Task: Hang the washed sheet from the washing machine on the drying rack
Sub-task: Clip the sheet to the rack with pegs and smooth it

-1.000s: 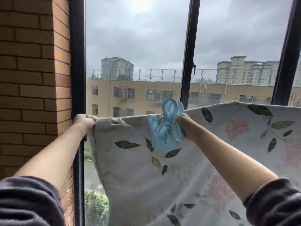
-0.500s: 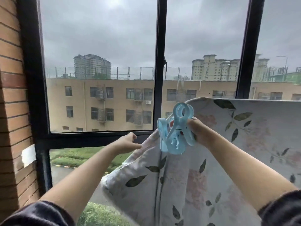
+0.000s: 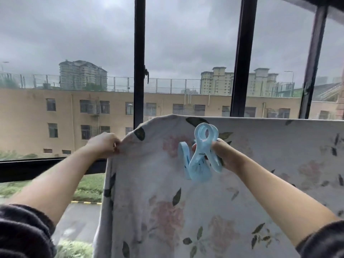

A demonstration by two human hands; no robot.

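A white sheet (image 3: pixel 186 211) printed with pink flowers and dark leaves hangs in front of me, its top edge draped over a bar that the cloth hides. My left hand (image 3: pixel 104 144) pinches the sheet's left edge just below the top corner. My right hand (image 3: pixel 221 155) grips two or three large light-blue plastic clothes pegs (image 3: pixel 199 157) in front of the sheet, near its top. The drying rack itself is hidden behind the fabric.
A big window with black frame bars (image 3: pixel 139 62) stands right behind the sheet. Its black sill (image 3: pixel 28 168) runs across at the left. Outside are a tan building (image 3: pixel 55 118), grey sky and grass below.
The view has swung right, away from the brick wall. My left hand let go of the far left edge, moved right and now pinches the sheet's edge again. The right hand keeps the pegs.
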